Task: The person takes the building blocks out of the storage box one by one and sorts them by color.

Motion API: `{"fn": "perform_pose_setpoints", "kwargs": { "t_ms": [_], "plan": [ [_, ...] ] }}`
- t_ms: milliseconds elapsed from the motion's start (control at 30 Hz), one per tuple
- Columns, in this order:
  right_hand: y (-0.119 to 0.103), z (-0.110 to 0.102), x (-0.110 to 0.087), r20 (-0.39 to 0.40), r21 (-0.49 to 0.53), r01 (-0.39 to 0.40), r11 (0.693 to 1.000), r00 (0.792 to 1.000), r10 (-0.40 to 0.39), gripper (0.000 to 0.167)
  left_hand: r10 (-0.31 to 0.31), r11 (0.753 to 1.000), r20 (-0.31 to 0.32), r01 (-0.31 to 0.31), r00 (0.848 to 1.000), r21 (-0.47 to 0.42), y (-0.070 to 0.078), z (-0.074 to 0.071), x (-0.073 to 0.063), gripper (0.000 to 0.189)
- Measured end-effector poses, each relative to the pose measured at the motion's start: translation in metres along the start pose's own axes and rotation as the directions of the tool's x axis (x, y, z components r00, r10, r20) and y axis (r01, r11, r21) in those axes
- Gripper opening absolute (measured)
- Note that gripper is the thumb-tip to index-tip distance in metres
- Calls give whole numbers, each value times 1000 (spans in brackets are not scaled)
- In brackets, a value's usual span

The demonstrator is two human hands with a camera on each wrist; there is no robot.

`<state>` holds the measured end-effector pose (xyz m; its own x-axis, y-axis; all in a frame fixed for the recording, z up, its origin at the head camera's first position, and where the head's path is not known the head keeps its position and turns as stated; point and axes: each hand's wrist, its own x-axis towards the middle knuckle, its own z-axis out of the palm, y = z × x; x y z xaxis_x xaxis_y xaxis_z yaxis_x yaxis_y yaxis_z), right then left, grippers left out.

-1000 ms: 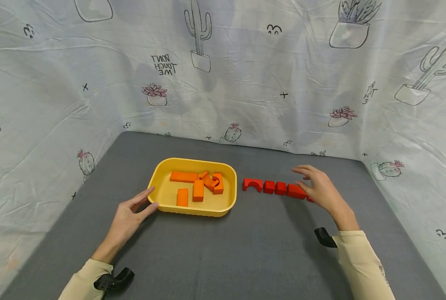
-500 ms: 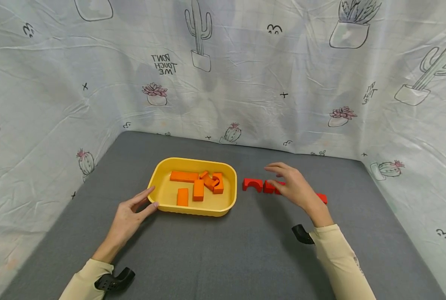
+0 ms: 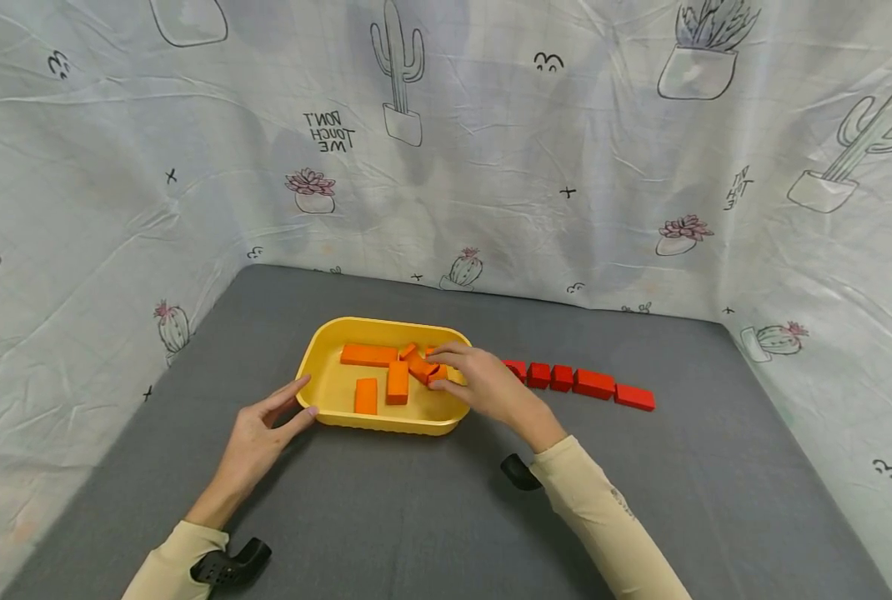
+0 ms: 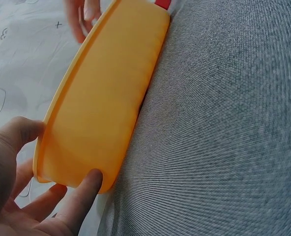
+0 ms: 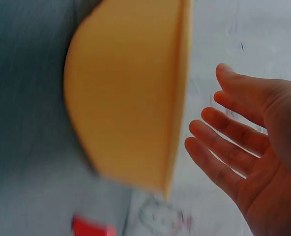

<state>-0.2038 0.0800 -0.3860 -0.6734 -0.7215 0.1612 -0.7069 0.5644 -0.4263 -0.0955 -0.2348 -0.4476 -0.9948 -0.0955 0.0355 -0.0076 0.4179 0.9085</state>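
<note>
A yellow plastic tub stands on the grey cloth, holding several orange toy blocks, some oblong and some curved. At the tub's near left corner my left hand touches the rim and outer wall, fingers spread and fairly straight. My right hand reaches over the tub's right rim, above the curved orange blocks, which it partly hides. The right wrist view shows that right hand with fingers apart and nothing between them. The tub's outer wall fills much of the left wrist view.
Several red blocks form a slightly slanting row to the right of the tub, the leftmost an arch partly behind my right hand. A white curtain with cactus drawings hangs behind and at both sides of the grey cloth-covered table.
My right hand has moved left, from above the right part of the red row to above the tub, uncovering red blocks. My left hand and the tub stay put.
</note>
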Motion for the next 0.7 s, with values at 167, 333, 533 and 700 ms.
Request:
{"fn": "perform_pose_setpoints", "kwargs": {
  "t_ms": [167, 333, 533, 700],
  "plan": [
    [-22, 21, 28, 99, -50, 53, 997, 994, -48, 41, 5, 1000, 0, -5, 1000, 0, -1, -1, 0, 60],
    [-36, 39, 49, 180, -153, 68, 986, 983, -40, 41, 14, 1000, 4, -14, 1000, -1, -2, -1, 0, 60],
    [-45, 57, 67, 240, -236, 119, 964, 969, -60, 37, 6, 1000, -1, -6, 1000, -10, -4, -2, 0, 59],
    [-49, 67, 72, 265, -264, 132, 955, 962, -60, 38, 8, 1000, 1, -8, 1000, -3, -5, -1, 1, 60]
  ]
}}
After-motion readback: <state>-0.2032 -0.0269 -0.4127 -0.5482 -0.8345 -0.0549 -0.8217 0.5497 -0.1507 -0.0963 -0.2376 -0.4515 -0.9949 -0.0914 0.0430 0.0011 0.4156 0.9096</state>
